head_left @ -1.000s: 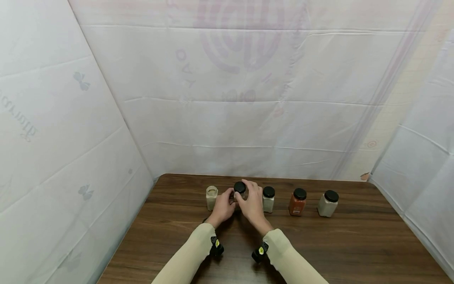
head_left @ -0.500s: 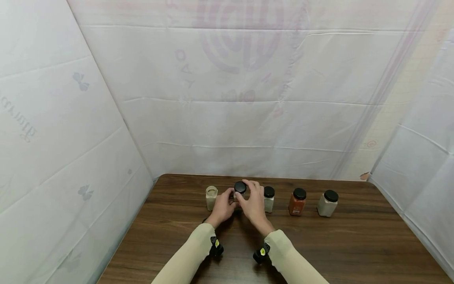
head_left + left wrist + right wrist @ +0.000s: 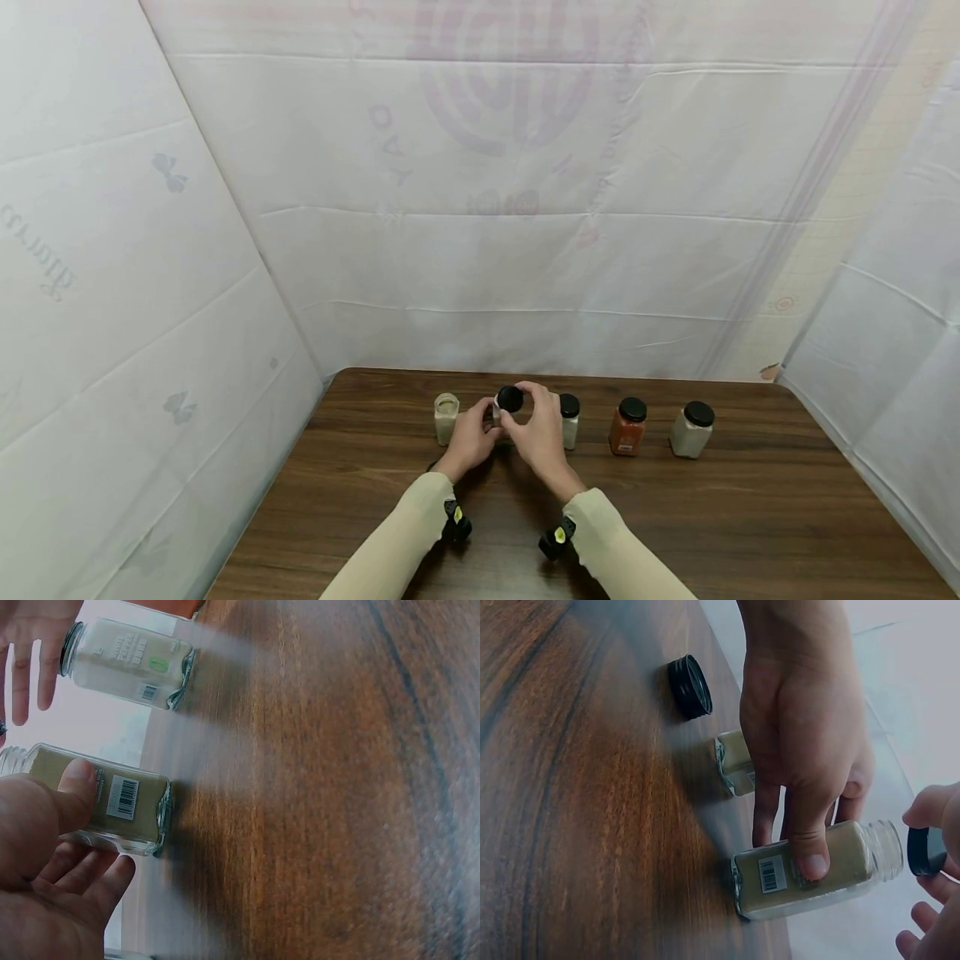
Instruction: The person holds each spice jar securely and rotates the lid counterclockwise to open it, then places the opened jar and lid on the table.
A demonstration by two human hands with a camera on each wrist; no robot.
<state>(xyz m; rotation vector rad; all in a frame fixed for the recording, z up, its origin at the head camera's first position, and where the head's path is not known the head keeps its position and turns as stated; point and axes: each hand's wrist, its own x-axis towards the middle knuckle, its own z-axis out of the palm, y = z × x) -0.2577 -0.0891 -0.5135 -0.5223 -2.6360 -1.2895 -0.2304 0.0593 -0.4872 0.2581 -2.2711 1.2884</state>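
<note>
My left hand (image 3: 470,437) grips a square glass jar of tan powder (image 3: 142,791), thumb across its label side. The jar stands upright on the table, and its threaded mouth shows bare in the right wrist view. Just above that mouth, apart from it and tilted, is a black screw lid (image 3: 922,851). The fingers and thumb of my right hand (image 3: 542,429) pinch this lid by its edge. To the left stands a lidless jar of pale powder (image 3: 446,421). A loose black lid (image 3: 690,686) rests on the table near that jar.
Right of my hands stand a black-lidded jar of pale powder (image 3: 570,429), a jar of orange-red powder (image 3: 627,433) and another pale jar (image 3: 691,435). They share a brown wooden table (image 3: 712,517). White sheeting (image 3: 465,267) closes off the back and sides.
The black lid has come up off the held jar and tipped over. My right hand has shifted slightly right with it, while the left hand stays in place on the jar.
</note>
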